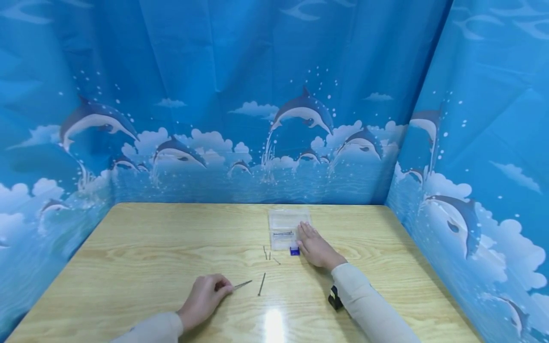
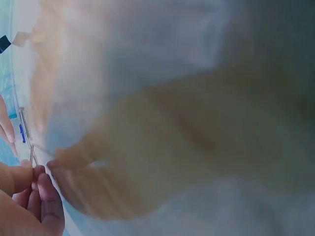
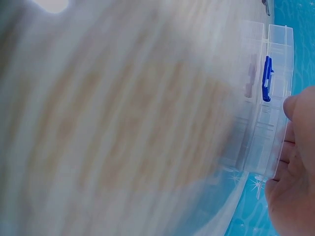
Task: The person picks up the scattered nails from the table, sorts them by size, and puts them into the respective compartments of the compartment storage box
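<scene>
My left hand (image 1: 207,296) pinches a thin metal nail (image 1: 243,284) between thumb and fingertips, just above the table. In the left wrist view more than one thin shaft seems to stick out of the pinch. At the far side, a clear plastic box (image 1: 289,219) lies with its lid laid back and a blue latch (image 1: 294,251) at its front. Several nails (image 1: 283,233) lie inside it. My right hand (image 1: 316,247) rests against the box's right edge with fingers extended; in the right wrist view its thumb (image 3: 290,107) is beside the clear wall.
One longer nail (image 1: 261,284) lies on the wooden table (image 1: 171,247) right of my left hand. A few smaller nails (image 1: 265,253) lie in front of the box. A black object (image 1: 335,298) is at the right sleeve. Blue dolphin curtains (image 1: 240,95) surround the table.
</scene>
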A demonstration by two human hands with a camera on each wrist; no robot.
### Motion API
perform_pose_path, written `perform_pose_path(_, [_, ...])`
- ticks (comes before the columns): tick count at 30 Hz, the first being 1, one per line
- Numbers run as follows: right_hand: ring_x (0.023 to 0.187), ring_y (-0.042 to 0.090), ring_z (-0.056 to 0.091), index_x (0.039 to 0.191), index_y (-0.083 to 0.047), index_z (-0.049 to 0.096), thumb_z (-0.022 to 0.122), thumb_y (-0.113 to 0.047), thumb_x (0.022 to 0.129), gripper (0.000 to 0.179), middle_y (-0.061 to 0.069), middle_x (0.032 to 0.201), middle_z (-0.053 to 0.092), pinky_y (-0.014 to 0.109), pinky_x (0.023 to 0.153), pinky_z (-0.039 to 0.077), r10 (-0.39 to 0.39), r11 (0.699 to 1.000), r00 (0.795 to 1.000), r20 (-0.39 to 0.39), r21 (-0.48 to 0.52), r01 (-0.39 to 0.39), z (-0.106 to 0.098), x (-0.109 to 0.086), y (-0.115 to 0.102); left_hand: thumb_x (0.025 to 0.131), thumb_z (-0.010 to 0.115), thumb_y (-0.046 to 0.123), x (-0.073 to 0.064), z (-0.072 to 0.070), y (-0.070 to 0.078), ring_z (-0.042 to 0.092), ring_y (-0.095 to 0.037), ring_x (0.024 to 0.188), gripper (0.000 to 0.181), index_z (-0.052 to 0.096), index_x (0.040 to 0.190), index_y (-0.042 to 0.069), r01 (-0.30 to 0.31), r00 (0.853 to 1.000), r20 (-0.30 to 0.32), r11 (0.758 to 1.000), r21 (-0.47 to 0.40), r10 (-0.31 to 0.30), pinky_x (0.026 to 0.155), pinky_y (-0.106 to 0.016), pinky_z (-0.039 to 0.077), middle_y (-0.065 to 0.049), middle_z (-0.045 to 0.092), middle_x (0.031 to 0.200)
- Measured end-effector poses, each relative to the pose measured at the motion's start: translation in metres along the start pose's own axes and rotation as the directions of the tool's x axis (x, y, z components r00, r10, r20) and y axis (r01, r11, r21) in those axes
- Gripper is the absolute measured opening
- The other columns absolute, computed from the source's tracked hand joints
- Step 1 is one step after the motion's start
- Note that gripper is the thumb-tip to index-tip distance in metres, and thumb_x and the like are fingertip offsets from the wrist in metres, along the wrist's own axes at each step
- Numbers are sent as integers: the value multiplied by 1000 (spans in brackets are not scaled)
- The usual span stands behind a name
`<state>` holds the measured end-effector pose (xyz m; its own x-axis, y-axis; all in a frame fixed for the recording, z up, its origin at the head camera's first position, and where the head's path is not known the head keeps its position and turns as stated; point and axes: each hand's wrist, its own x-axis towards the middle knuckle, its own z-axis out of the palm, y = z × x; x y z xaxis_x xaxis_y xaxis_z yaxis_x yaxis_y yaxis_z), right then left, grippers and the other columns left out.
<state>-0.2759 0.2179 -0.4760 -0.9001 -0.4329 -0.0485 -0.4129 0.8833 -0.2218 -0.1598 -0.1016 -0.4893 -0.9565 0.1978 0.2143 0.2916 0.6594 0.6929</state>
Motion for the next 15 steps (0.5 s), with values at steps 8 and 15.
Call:
perform_pose_path(8, [146, 35, 12, 149, 5, 18, 30, -28, 106, 55, 22, 157, 13, 45, 118, 12, -7, 1000, 1000, -13, -5, 7, 1, 0, 0, 79, 75, 7, 20, -5, 6, 56, -2, 64, 7, 69, 77, 11, 38, 995, -91, 998, -47, -42, 62, -19, 50, 6, 66, 71])
perform_pose_path(15, [146, 34, 11, 149, 4, 17, 29, -30, 106, 56, 21, 158, 12, 44, 118, 12, 1, 1000, 1000, -5, -1, -1, 0, 0, 0, 82, 74, 13, 45, -7, 16, 60, -5, 68, 7, 70, 82, 7, 48, 994, -99, 996, -81, -56, 63, -19, 51, 2, 69, 76])
